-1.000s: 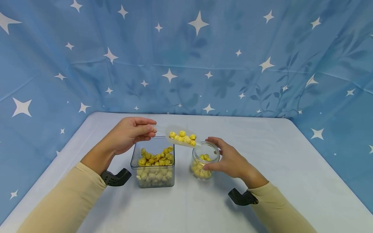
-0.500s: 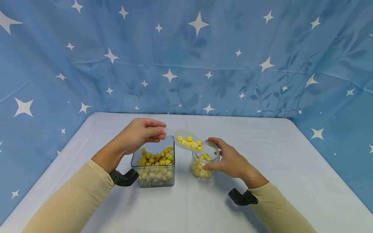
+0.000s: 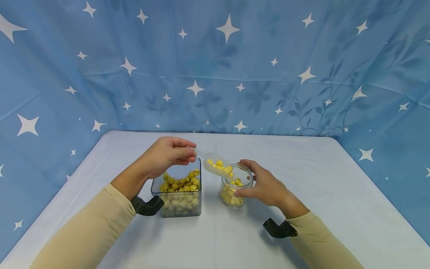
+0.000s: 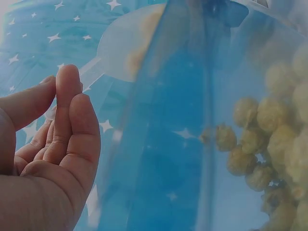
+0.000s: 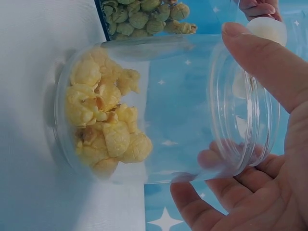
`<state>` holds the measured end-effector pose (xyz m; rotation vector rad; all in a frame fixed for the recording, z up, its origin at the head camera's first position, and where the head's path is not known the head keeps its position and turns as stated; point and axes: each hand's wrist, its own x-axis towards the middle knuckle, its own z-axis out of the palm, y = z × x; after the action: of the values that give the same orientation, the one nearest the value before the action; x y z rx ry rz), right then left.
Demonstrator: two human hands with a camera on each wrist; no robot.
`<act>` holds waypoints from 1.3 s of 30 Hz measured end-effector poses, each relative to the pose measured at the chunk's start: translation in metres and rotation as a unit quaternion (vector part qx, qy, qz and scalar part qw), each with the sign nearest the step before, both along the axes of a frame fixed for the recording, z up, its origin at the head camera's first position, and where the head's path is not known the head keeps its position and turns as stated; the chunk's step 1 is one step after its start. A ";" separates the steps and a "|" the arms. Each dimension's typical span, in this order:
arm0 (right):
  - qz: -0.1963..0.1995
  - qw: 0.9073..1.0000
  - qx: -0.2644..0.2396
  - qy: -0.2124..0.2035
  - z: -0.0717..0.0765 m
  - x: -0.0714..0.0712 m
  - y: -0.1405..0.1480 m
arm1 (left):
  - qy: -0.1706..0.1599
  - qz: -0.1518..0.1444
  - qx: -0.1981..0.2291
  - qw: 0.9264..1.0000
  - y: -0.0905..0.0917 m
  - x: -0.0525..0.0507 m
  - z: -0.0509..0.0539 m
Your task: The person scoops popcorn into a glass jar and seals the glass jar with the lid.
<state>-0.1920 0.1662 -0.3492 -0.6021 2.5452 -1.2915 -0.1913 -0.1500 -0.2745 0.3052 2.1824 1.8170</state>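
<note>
Advance of the left hand (image 3: 171, 155) and scoop (image 3: 213, 170) toward the jar (image 5: 178, 110) over the past second; steeper downward tilt of the scoop toward the jar's mouth; shift of the scooped popcorn (image 3: 220, 163) closer to the jar.

White, cloth-covered table with rounded far corners (image 3: 319, 183); standing directly on it, a transparent, grey-tinted, square-rimmed plastic box (image 3: 176, 192) and, near its right side, an upright, transparent, cylindrical jar (image 3: 239, 186).

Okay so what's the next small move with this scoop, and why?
Probably tip the scoop further down: the left hand holds it with its tip at the mouth of the open jar, popcorn lies in it, and the right hand grips the jar.
</note>
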 end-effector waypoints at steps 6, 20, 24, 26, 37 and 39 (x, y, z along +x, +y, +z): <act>-0.008 1.000 0.004 -0.001 0.000 0.000 -0.002 | -0.003 0.001 -0.002 1.000 0.005 0.000 0.005; -0.009 1.000 0.003 -0.006 -0.001 0.000 -0.002 | 0.008 0.003 -0.011 1.000 0.013 -0.002 0.011; -0.006 1.000 0.002 -0.004 -0.001 0.000 -0.002 | 0.011 0.000 -0.011 1.000 0.014 -0.002 0.011; -0.003 1.000 -0.001 -0.003 -0.001 0.000 -0.001 | 0.012 0.000 -0.010 1.000 0.014 -0.002 0.011; 0.007 1.000 -0.003 0.004 -0.001 0.000 0.002 | 0.015 -0.001 -0.010 1.000 0.012 -0.002 0.011; 0.007 1.000 -0.002 0.005 -0.001 0.000 0.002 | 0.015 -0.002 -0.011 1.000 0.011 -0.002 0.011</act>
<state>-0.1921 0.1682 -0.3503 -0.6267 2.5432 -1.2916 -0.1934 -0.1386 -0.2637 0.3335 2.2191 1.7957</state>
